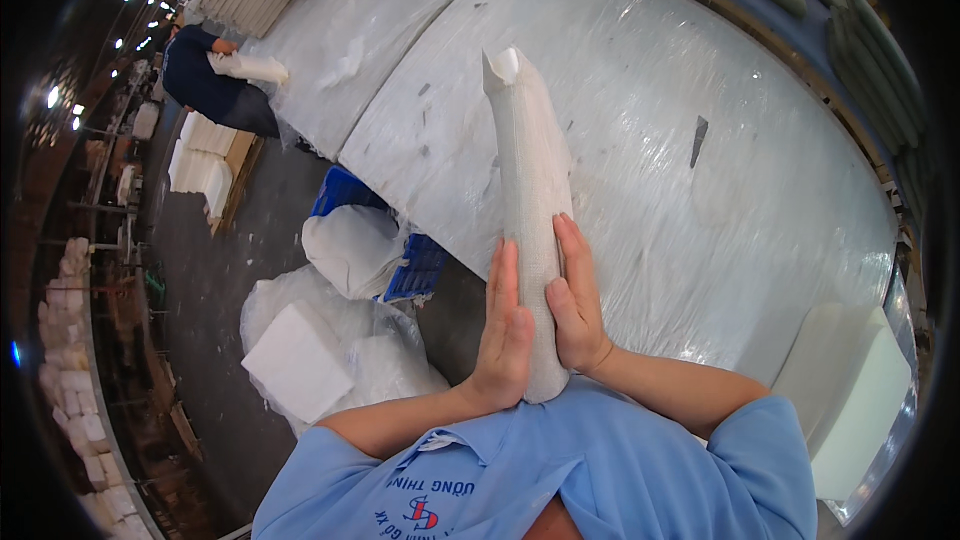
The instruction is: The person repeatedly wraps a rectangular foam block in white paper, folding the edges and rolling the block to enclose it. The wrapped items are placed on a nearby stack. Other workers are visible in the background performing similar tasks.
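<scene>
A long, narrow cushion (532, 155) in cream woven fabric stands between my palms. Its near end is against my chest, and the far end points away over the table. At that far end the cover gapes, with a loose flap and some white filling showing. My left hand (503, 340) lies flat along the left side, fingers straight and pointing away. Opposite it, my right hand (580, 295) presses on the right side, its thumb bent towards the fabric. Between them the two palms hold the cushion.
The large table (660, 230) is covered in clear plastic film. Left of me are a blue crate (415, 270), a white foam block (298, 360) and plastic bags. Pale cushions (850, 400) stand at right. A co-worker (205, 80) holds a pale piece at far left.
</scene>
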Demonstrator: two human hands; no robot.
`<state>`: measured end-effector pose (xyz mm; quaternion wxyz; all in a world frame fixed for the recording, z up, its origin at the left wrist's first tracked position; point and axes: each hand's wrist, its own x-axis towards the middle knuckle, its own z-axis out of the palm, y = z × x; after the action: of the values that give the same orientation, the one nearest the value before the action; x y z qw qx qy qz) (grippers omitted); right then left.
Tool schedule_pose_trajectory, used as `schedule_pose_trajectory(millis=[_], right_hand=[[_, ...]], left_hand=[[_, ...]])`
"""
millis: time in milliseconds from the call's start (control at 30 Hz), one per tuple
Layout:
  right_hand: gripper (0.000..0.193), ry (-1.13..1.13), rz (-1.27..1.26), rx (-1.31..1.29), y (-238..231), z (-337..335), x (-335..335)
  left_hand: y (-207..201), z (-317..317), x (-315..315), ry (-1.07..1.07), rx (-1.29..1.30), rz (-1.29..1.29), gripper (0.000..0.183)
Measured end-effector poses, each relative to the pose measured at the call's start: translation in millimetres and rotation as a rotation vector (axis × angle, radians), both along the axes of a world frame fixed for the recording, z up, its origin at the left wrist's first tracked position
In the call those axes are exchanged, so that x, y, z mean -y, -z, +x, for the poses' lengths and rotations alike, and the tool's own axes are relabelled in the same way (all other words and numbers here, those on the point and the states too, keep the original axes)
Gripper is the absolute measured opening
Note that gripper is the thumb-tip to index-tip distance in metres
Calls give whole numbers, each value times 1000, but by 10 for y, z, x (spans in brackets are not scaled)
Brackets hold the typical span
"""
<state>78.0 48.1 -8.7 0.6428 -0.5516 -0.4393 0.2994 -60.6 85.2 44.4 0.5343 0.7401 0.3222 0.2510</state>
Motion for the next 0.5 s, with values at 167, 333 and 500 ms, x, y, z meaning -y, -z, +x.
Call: schedule_pose_trajectory(millis=[167,333,500], right_hand=[[72,20,95,58,183,-93,-75],[71,11,49,11,202,-122,-27],[70,-1,-12,52,113,-315,249]], left_hand=[[-50,60,47,-118,-55,116,72],[-259,24,78,-111,37,-137,83],[-7,-234,223,-117,106,-77,80]])
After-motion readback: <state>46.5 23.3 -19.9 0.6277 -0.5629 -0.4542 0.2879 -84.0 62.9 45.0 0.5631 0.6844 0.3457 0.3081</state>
